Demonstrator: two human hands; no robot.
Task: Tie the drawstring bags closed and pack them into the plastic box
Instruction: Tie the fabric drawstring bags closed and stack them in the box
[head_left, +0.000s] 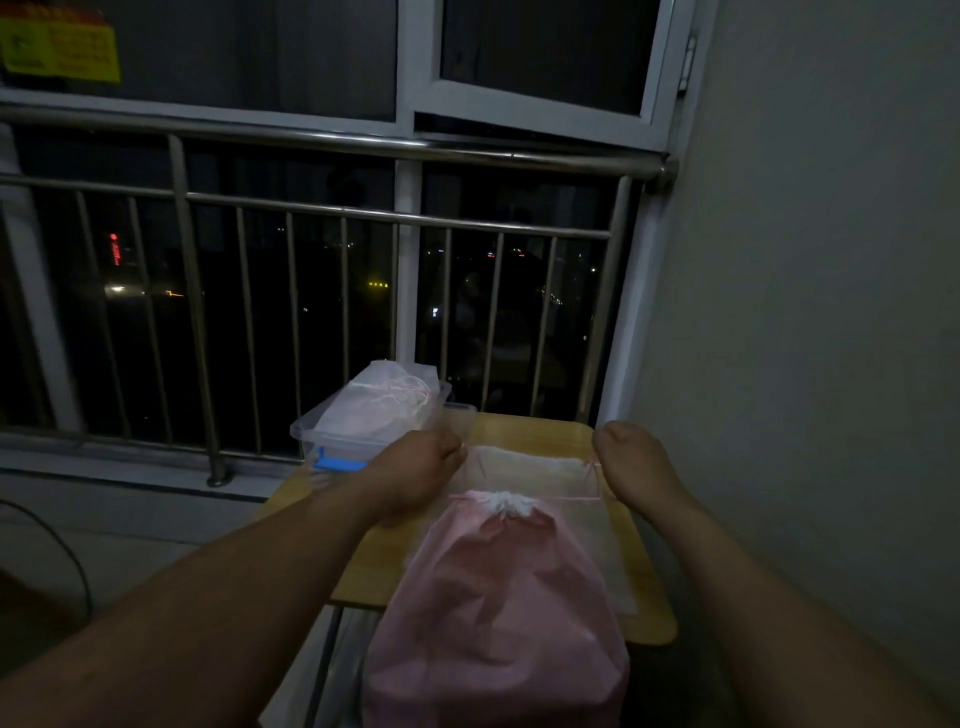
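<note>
My right hand (634, 462) has its fingers curled, pinching the pink cord (571, 498) that runs from the gathered neck of the pink bag (498, 597) on the table (374, 566). My left hand (421, 467) is curled too, but I cannot tell what it holds. The plastic box (306, 428), with bags inside, stands just behind it.

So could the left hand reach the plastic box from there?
Probably yes: the left hand sits just beside the plastic box with nothing between, though it seems busy gripping a drawstring.
</note>
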